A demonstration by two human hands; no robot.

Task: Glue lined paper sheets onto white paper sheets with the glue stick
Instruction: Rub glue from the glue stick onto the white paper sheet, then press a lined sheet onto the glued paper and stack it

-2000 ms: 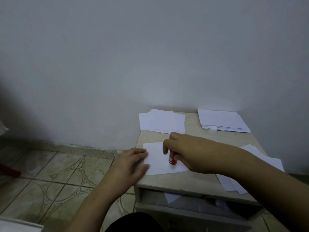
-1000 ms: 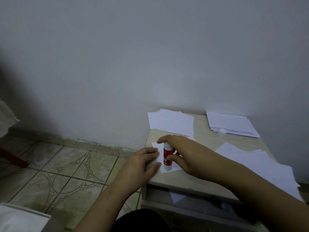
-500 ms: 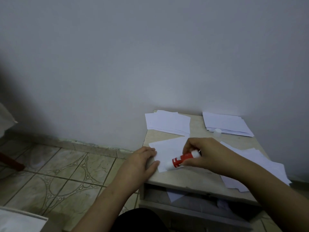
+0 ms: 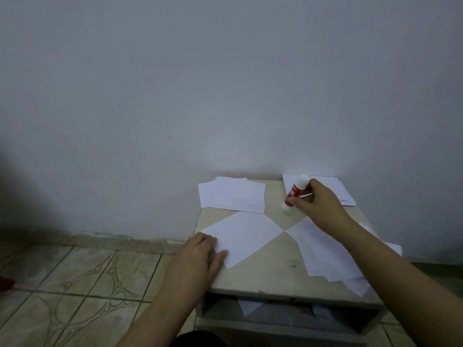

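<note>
The right hand has carried the glue stick off the white sheet to the counter's far side, grip still clenched around it. The left hand lies flat on the sheet's corner. Set down tilted, the stick could topple or roll.

A small beige table stands against a plain grey wall on patterned floor tiles.
</note>
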